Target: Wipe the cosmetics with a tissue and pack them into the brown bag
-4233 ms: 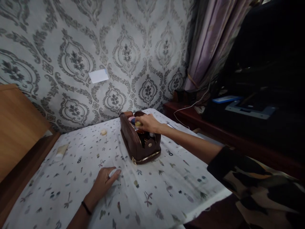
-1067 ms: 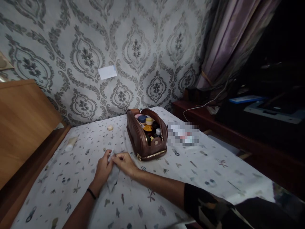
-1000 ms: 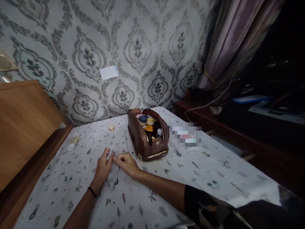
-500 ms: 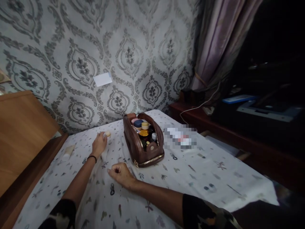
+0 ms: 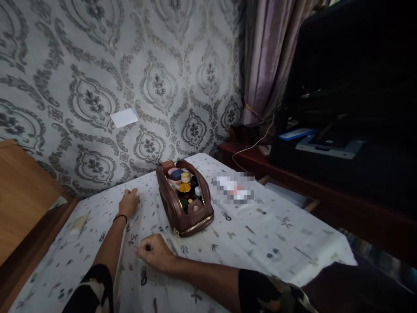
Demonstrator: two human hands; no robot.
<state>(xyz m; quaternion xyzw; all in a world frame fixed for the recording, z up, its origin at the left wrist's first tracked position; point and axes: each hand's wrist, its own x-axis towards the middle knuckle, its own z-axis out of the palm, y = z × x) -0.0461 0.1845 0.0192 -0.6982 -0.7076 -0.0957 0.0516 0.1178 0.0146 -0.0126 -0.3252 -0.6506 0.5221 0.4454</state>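
Note:
My left hand (image 5: 129, 203), with a dark band at its wrist, rests on the patterned white cloth (image 5: 208, 252) left of a brown toiletry bag (image 5: 187, 219). Its fingers are curled, and whatever they hold, if anything, is hidden. Closer to me, my right hand (image 5: 156, 252) lies loosely closed on the cloth, with nothing visible in it. The bag stands unzipped, packed with several jars and bottles, among them an amber jar (image 5: 184, 188) and a yellow-lidded one (image 5: 185, 177). A pale tube (image 5: 78, 227) lies at the cloth's left side.
Right of the bag lies a pixelated item (image 5: 233, 187). A wooden board (image 5: 26, 195) leans at the left. Beyond the cloth's right edge are a dark red shelf (image 5: 241, 158), a white cable (image 5: 252, 147) and a large black screen (image 5: 352, 82). Patterned wallpaper (image 5: 156, 82) rises behind.
The view has swung right, so the scene sits further left. The small cream-topped item at my left fingertips has gone out of sight. My right hand keeps its curled shape.

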